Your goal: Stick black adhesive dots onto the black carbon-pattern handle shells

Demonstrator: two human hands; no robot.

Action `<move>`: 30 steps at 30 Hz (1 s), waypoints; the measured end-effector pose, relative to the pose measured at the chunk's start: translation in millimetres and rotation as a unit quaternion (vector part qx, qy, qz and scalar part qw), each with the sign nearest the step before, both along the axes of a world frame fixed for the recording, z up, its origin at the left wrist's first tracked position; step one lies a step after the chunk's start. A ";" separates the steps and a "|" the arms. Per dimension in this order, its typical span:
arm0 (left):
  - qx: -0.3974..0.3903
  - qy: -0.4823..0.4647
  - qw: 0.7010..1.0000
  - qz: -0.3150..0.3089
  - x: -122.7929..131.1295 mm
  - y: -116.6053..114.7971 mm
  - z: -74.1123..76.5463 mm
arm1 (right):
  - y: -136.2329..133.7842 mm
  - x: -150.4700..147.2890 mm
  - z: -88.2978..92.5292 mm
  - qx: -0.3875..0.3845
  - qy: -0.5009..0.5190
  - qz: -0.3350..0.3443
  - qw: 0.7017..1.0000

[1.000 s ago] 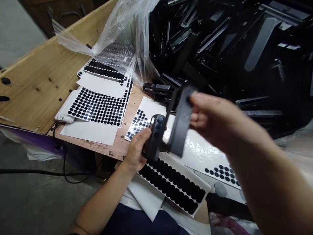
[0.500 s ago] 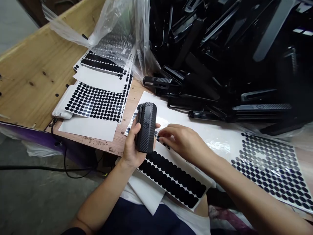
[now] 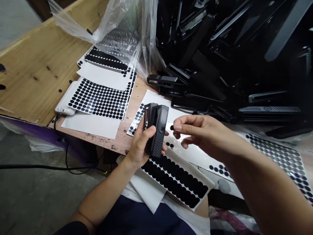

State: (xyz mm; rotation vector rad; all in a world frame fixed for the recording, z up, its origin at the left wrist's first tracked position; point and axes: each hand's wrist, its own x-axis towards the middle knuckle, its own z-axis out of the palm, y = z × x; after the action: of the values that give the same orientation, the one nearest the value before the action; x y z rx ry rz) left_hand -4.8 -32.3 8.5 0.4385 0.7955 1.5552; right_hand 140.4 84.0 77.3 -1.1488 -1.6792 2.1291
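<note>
My left hand [image 3: 140, 143] is closed around a black plastic case [image 3: 160, 130] with a carbon-fibre pattern, held upright above the table edge. Its side is turned so that a recess shows near my thumb. Just to the right, my right hand [image 3: 200, 133] pinches a small round black sticker [image 3: 171, 127] between thumb and forefinger, apart from the case. Below both hands, a sheet of large black round stickers [image 3: 176, 181] lies across my lap. Under the case and the right hand is a white sticker sheet [image 3: 137, 120] with small black dots along its left end.
Black plastic parts [image 3: 220, 65] are heaped at the back right. Dotted sticker sheets [image 3: 100, 98] and a white device [image 3: 65, 99] with a cable lie at the left. Clear plastic film [image 3: 117, 29] hangs behind them, beside a wooden board [image 3: 34, 62]. More dots lie right [image 3: 281, 160].
My right hand has lifted off the sheet and moved right, now with a black sticker at its fingertips. The left hand has turned the case, showing its side.
</note>
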 end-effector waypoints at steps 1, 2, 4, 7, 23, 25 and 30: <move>0.002 0.006 1.000 -0.003 0.0 -0.4 0.1 | -2.7 -1.5 3.7 -0.025 0.007 0.003 1.000; 0.004 0.010 1.000 -0.006 0.0 -0.7 0.3 | -5.6 -3.6 6.6 -0.036 0.011 0.002 0.999; 0.006 0.015 1.000 -0.009 0.0 -0.9 0.7 | -10.8 -8.3 9.8 -0.034 0.015 -0.008 0.999; -0.002 0.013 1.000 -0.010 0.3 -0.8 1.2 | -14.9 -12.6 9.7 -0.015 0.021 -0.025 0.999; -0.018 0.006 1.000 0.009 1.0 -1.2 1.6 | -20.8 -15.2 19.4 0.124 -0.017 -0.008 0.992; -0.021 0.006 1.000 0.011 1.4 -1.3 1.1 | -20.9 -16.1 21.8 0.149 -0.027 0.002 0.988; -0.021 0.007 1.000 0.013 1.8 -1.6 -0.2 | -20.8 -14.9 22.7 0.232 -0.049 0.023 0.971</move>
State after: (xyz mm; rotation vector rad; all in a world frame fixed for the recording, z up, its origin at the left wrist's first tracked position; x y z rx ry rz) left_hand -3.1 -34.0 8.3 0.4109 0.8467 1.5580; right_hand 125.5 63.3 100.0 -1.0869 -2.1141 1.5888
